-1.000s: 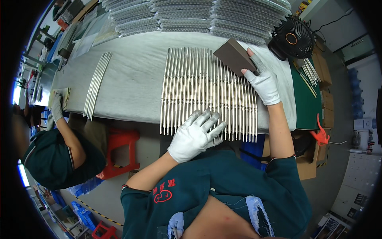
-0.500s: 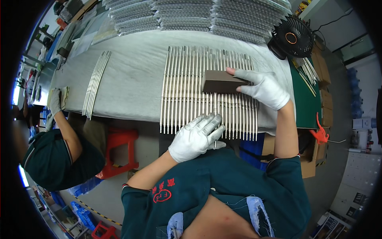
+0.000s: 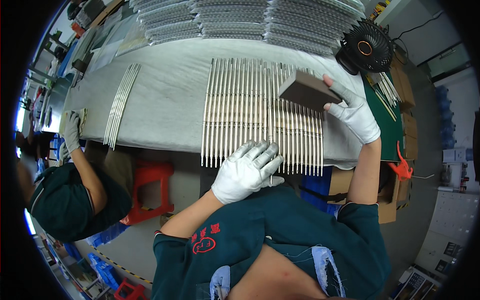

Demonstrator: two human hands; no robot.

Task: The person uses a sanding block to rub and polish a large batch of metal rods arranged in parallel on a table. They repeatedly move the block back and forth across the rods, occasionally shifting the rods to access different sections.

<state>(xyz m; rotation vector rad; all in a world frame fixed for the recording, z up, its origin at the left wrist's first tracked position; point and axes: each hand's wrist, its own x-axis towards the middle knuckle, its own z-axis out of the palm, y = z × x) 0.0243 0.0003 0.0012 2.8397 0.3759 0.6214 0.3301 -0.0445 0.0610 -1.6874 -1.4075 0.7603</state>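
Head view: one gloved hand rests on metal rods (image 3: 237, 102), the other holds a brown block (image 3: 309, 91)

The metal rods lie side by side in a wide row upon the pale cloth (image 3: 170, 100), and their lower ends pass over the near table edge, which probably makes these ends easy to reach. The cloth perhaps protects their shiny surface.

The left hand (image 3: 245, 172) lies over the lower ends with its fingers extended, maybe for keeping the rods from rolling. One rod (image 3: 271, 180) comes out lower than its neighbours, beside the thumb; whether the hand pinches it, one cannot tell.

The right hand (image 3: 354, 112) grips the right end of the brown block between thumb and fingers, so the long underside seems free toward the rods. The block is tilted above the right part of the row; contact cannot be confirmed.

To the left, a small separate group of rods (image 3: 121, 107) lies well apart, so the two groups do not mix. A black fan (image 3: 367, 47) stands beyond the right hand.
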